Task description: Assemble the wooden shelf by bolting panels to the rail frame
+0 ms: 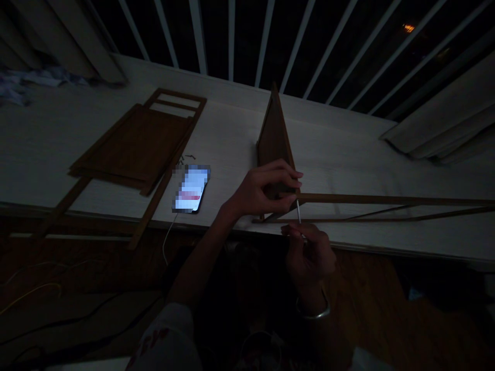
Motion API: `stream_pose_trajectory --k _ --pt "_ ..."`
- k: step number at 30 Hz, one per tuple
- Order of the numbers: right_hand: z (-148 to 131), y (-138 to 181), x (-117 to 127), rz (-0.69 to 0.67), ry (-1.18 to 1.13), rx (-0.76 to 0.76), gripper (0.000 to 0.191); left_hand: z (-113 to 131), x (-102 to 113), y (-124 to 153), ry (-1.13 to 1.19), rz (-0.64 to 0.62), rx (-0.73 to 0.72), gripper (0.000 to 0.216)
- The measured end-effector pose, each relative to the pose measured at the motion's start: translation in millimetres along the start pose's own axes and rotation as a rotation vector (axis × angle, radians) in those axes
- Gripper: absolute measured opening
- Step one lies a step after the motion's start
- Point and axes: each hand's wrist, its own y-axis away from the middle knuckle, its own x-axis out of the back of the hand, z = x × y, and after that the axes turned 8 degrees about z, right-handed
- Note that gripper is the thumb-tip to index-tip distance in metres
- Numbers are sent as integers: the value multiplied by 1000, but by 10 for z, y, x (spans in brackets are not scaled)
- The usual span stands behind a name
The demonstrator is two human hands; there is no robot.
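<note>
My left hand (pixel 257 188) is closed around the corner where an upright brown wooden panel (pixel 274 134) meets a long wooden rail (pixel 379 198). Its fingers lie over the panel's edge, and the thumb presses from below. Just under that corner, my right hand (pixel 309 252) pinches a thin silver metal tool (pixel 298 212), a slim straight shaft. The tool's upper tip points at the corner by my left fingertips; dim light hides whether it sits in a screw. A bracelet (pixel 315 312) circles my right wrist.
A second wooden frame with a panel (pixel 131 144) lies at left on the white ledge (pixel 228 139), its legs over the front edge. Beside it are a lit phone (pixel 191 190) with a white cable (pixel 167 242) and several small screws (pixel 189 156). Window bars (pixel 231 41) stand behind.
</note>
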Motion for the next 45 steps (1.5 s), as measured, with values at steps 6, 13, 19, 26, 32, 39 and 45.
stream_pose_trajectory --k 6,13,19,26,32,39,45 --pt "19 -23 24 30 -41 -16 17 -9 16 2 10 -19 9 18" --pt "-57 -42 -9 89 -24 -63 12 8 33 9 -7 -27 21 18" --pt "-158 -60 33 15 83 -131 5 4 30 7 -2 -9 3 18" --pt "-129 -58 82 -54 102 -142 4 -2 25 2 -1 -21 6 18" --pt "-67 -146 133 -136 88 28 14 -20 17 5 2 -16 5 18" --pt "52 -384 264 -437 130 285 21 -36 11 7 11 -17 -14 19" --pt "112 -422 271 -481 111 349 15 -51 10 8 -6 -15 -26 17"
